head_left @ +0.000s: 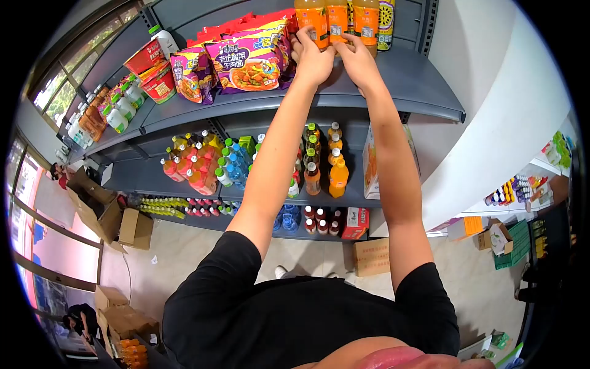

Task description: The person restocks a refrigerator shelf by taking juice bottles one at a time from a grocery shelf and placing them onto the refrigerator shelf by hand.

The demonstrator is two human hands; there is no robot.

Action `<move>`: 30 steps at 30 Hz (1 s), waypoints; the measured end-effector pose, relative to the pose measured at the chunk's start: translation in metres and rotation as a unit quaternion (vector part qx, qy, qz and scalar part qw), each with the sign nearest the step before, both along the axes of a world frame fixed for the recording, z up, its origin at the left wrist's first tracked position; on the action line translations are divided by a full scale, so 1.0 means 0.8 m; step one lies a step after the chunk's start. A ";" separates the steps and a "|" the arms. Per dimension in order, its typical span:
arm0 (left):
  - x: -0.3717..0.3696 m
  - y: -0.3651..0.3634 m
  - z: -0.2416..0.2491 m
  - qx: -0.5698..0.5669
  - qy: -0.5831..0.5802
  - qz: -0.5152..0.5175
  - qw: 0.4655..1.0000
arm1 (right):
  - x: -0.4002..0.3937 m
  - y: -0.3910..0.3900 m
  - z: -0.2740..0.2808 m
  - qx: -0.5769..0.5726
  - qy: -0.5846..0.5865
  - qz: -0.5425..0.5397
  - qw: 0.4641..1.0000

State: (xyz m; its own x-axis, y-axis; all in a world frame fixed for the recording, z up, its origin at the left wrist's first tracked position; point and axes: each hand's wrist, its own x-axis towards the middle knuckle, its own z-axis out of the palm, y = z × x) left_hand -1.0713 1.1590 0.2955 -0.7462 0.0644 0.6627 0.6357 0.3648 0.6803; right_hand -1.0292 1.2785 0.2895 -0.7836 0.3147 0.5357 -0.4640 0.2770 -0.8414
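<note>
Three bottles of orange drink stand side by side at the front of the top shelf: a left bottle, a middle bottle and a right bottle. My left hand is curled round the lower part of the left bottle, its thumb toward the middle one. Close beside it, my right hand has its fingers bent against the lower parts of the middle and right bottles. Behind the right bottle rises a yellow patterned can. Left of my hands lie purple instant noodle packs.
Red noodle tubs and white-capped bottles stand further left on the top shelf. Lower shelves hold rows of drinks, including an orange soda bottle. A white column rises at the right. Cardboard boxes sit on the floor.
</note>
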 end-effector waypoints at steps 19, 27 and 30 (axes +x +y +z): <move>-0.012 -0.001 -0.005 -0.012 -0.009 -0.086 0.996 | 0.002 -0.007 -0.004 -0.050 0.079 0.072 0.993; 0.010 0.016 0.009 0.118 -0.023 -0.355 0.927 | 0.010 -0.002 0.001 -0.073 0.113 0.118 0.984; -0.013 0.025 0.000 0.012 0.154 -0.227 0.962 | 0.010 -0.003 0.008 -0.063 0.101 0.041 0.992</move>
State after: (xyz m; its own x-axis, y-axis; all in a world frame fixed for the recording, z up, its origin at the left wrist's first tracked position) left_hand -1.0819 1.1792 0.2952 -0.4134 0.3193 0.8527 0.8980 -0.0118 0.4397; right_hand -1.0209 1.2763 0.2961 -0.6898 0.3288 0.6450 -0.6437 0.1292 -0.7543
